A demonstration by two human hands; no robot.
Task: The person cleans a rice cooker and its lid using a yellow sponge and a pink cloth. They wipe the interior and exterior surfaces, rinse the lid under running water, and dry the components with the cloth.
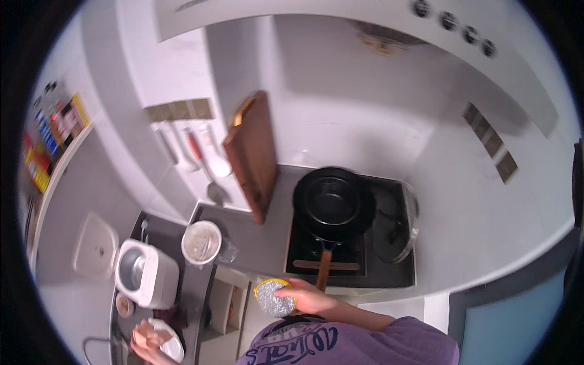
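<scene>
Purple shirt (298, 344) fills the lower edge, nearest the camera, and just in front of it is the pad (274, 299), a round, silvery, glittering disc with a yellow rim. It is clamped in the right hand (309, 297), the thumb laid across its face, held up off every surface before the cabinet (234, 301). The left hand (152, 344) is well apart from it, down at the lower left over a white plate (175, 348); it is blurred, and I cannot tell whether it is closed on something or merely touching the plate. As for how far things are along, I would judge the work partly under way: the pad is already picked up, but it touches neither pan nor plate, and how much is left cannot be told. Near the plate stand a small jar (125, 305) and a white cooker (159, 277) with its lid (96, 250) swung open; a tap (97, 342) bends at the edge of view. Farther in, a lined white tub (202, 242) sits on the counter (255, 243). Beyond the right hand, the black pan (331, 204) rests on the hob (296, 249), wooden handle (324, 271) toward the person, with a glass lid (386, 240) to its right. Behind, a wooden board (258, 161) leans upright beside hanging utensils (193, 146); bottles (55, 121) crowd a shelf (59, 173) at far left.
</scene>
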